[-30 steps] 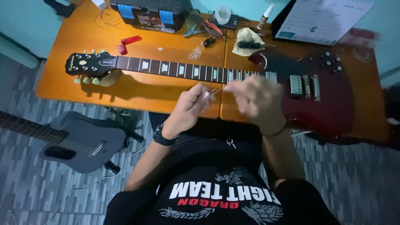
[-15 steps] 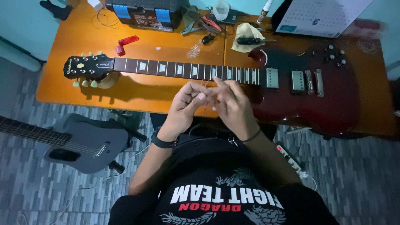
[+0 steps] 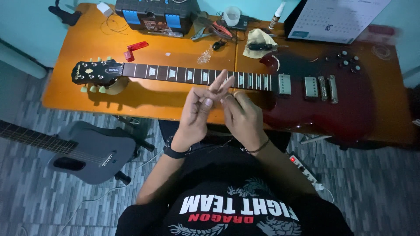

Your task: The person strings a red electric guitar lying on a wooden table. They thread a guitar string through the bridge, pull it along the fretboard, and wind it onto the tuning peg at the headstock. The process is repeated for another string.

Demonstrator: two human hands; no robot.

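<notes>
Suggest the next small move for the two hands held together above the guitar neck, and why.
Probably bring both hands down to the guitar neck: the left hand and right hand meet just above it, fingers pinched together, whatever they hold too thin to make out.

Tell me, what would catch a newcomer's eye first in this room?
Probably the dark red electric guitar lying flat across the orange wooden table, headstock to the left. Just in front of it, the left hand and right hand meet above its neck. A grey acoustic guitar lies on the tiled floor, lower left.
</notes>
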